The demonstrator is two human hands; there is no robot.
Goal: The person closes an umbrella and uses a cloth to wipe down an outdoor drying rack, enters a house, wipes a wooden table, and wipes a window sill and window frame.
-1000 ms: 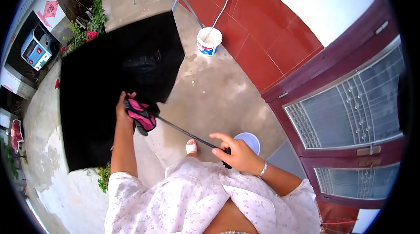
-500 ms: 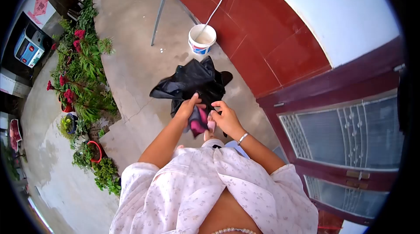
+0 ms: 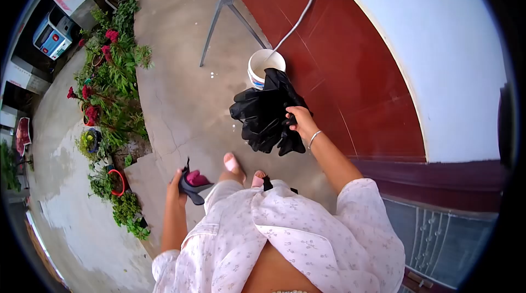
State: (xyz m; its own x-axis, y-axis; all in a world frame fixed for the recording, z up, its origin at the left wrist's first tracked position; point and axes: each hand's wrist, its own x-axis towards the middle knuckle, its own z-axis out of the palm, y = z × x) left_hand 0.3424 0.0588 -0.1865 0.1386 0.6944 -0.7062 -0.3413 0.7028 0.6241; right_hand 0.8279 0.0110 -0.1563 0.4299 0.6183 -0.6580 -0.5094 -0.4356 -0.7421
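My right hand [image 3: 300,122] grips a crumpled black plastic bag [image 3: 257,120] by its right side. The bag hangs spread out in front of me and overlaps the lower part of the white bucket [image 3: 253,65]. Down at my left side, my left hand [image 3: 176,188] is closed on a soft grey and magenta item [image 3: 195,180], whose exact kind I cannot make out. A thin dark strip sticks up from it. Most of the left fingers are hidden behind the item.
A hose [image 3: 300,19] runs into the bucket beside the red tiled wall [image 3: 361,90]. Metal legs [image 3: 226,1] of a stand rise behind it. Flowering plants [image 3: 109,96] and a red-rimmed pot [image 3: 116,182] line the left. A purple-framed door [image 3: 438,238] is at the right.
My hands have moved apart. The left has carried the grey and magenta item from beside the bag down to my left. The right has shifted the bag to the right.
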